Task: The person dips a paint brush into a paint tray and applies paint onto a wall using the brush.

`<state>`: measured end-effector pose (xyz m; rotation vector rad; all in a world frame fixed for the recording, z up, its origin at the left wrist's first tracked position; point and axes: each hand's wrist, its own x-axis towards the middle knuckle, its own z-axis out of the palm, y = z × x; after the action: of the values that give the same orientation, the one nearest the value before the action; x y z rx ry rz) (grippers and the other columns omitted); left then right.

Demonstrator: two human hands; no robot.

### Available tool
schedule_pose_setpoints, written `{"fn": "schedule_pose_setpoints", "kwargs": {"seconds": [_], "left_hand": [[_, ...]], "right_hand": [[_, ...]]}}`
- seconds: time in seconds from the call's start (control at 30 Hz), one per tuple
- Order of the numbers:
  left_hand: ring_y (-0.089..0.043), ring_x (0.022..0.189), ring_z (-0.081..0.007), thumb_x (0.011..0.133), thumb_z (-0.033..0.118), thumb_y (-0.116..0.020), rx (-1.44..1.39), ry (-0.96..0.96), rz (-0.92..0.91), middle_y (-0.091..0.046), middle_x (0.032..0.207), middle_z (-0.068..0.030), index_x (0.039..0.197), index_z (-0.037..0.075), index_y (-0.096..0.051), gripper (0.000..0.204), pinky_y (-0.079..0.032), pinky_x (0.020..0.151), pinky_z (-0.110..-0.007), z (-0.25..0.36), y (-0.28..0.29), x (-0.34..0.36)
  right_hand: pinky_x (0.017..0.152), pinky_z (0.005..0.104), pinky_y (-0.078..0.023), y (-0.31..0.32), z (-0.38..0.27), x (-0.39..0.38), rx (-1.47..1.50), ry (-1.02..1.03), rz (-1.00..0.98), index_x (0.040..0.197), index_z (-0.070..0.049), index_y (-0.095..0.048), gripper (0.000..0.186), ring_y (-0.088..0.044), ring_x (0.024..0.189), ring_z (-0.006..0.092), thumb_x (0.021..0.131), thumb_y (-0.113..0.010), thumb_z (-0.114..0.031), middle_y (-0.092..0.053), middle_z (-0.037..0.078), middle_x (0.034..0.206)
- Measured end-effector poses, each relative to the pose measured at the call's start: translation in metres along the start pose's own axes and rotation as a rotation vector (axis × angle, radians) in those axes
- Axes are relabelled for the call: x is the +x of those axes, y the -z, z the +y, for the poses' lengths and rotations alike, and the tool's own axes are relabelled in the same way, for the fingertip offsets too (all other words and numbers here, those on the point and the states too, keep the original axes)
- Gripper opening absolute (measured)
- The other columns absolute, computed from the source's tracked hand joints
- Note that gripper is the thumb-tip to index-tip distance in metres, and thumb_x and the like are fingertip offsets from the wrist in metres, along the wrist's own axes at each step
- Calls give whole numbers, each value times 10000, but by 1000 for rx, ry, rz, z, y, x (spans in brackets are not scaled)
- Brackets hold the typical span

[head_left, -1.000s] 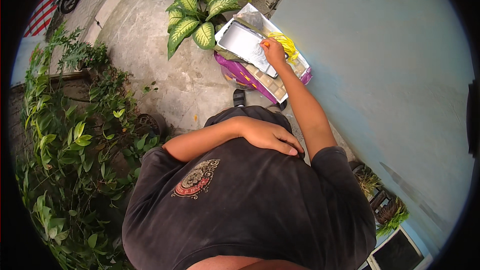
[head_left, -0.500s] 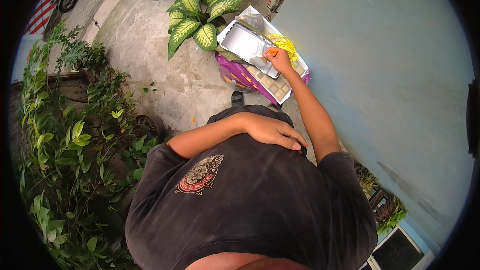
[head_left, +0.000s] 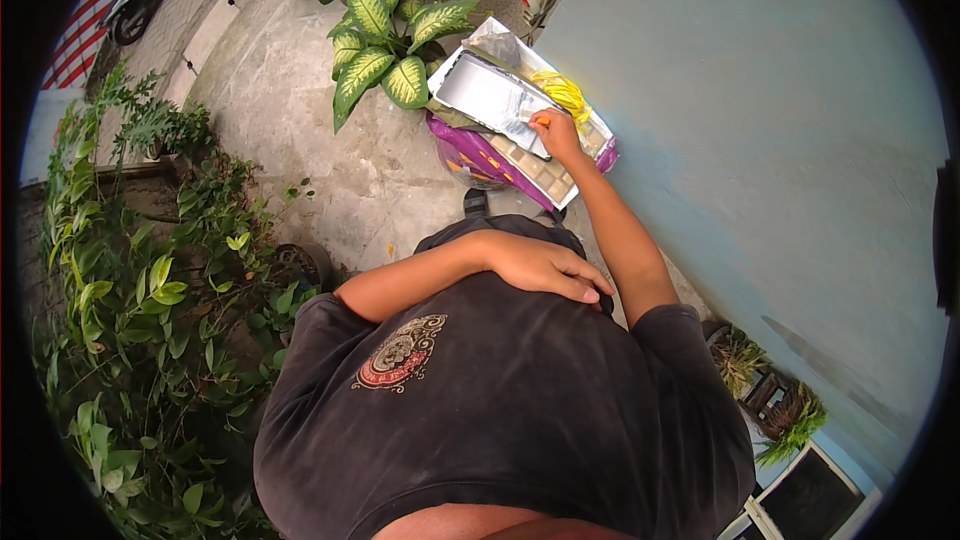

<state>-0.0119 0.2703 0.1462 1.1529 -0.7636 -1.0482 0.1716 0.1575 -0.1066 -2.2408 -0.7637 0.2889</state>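
Note:
My right hand (head_left: pixel 558 132) is closed round the orange handle of a paintbrush (head_left: pixel 526 114), its pale head down at the near end of a paint tray (head_left: pixel 475 85). The tray is white inside with a dark rim. It rests tilted on a white box (head_left: pixel 550 178) with a grid of square beige cells. A coil of yellow cord (head_left: pixel 562 92) lies beside the tray, close to that hand. Across my belly lies my left hand (head_left: pixel 548 267), fingers stretched out and holding nothing.
A purple bag (head_left: pixel 480 158) sits under the box. The blue-grey wall (head_left: pixel 740 120) rises along my right. Potted plants (head_left: pixel 385 55) stand beyond the tray, and dense greenery (head_left: pixel 150 290) fills the left. A motorcycle (head_left: pixel 135 10) is at the far left.
My right hand has shifted slightly nearer and turned, covering more of the orange handle. The view has tilted a little. My left hand stays on my belly.

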Motion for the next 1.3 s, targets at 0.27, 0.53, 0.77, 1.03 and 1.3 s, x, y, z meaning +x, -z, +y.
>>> {"fn": "schedule_pose_setpoints", "kwargs": {"seconds": [0.27,0.53,0.77,1.03,1.3], "left_hand": [[-608,1127,-152,1059,166,-494,-132,-110,344,-685,1210,-89,1421,27,-494,388,-441,1023,-319,-14,3,-1],[-597,1188,-152,1053,134,-474,-137,-70,437,-676,1210,-108,1405,15,-487,372,-432,1037,-320,-19,1,-6],[-597,1187,-162,1059,159,-476,-142,-73,457,-667,1238,-114,1405,8,-477,378,-433,1047,-331,-26,-5,-14],[-605,1072,-131,1039,219,-529,-169,-128,499,-695,1151,-80,1367,6,-529,391,-459,962,-298,-34,-10,-14],[-603,1136,-163,1065,171,-487,-153,-83,431,-680,1204,-101,1382,33,-522,347,-442,1021,-320,-32,-13,-13]], "right_hand": [[715,360,-529,5,-23,4,162,-108,117,908,-56,-744,90,-688,731,223,846,-735,-121,-732,112,819],[703,360,-541,9,-15,49,92,-132,238,913,-75,-754,144,-698,733,257,823,-784,-183,-731,138,828],[755,373,-542,-8,-10,19,-42,-15,-38,900,-72,-751,118,-703,790,310,814,-781,-147,-731,150,895],[708,367,-531,-12,-6,22,149,-189,148,891,-77,-755,113,-689,738,258,844,-750,-179,-727,135,826],[720,339,-531,4,-2,10,180,-263,299,886,-74,-753,116,-691,737,218,833,-750,-176,-722,116,793]]}}
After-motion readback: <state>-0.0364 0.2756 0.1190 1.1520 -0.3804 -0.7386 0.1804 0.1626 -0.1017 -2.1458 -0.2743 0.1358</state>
